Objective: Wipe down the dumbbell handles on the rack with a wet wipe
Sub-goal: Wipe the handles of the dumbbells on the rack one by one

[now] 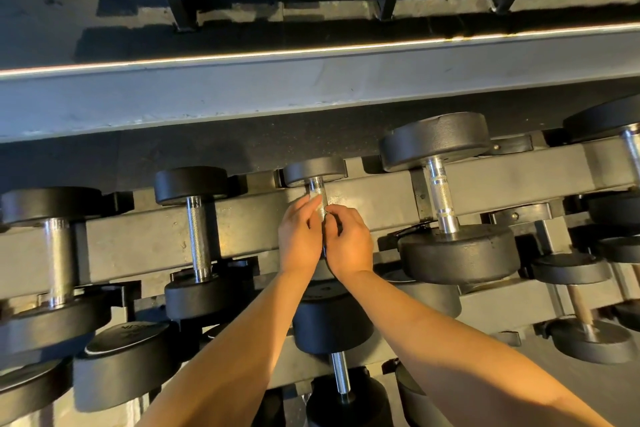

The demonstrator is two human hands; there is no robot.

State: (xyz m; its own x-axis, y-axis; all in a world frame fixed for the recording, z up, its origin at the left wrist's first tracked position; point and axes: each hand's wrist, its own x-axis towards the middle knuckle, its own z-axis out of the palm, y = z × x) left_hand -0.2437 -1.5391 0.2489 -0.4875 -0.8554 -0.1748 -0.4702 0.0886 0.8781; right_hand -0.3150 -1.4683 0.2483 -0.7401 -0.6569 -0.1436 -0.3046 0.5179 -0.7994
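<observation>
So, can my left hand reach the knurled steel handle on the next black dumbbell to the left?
Probably yes: the knurled steel handle lies uncovered, nothing between it and your left hand.
</observation>
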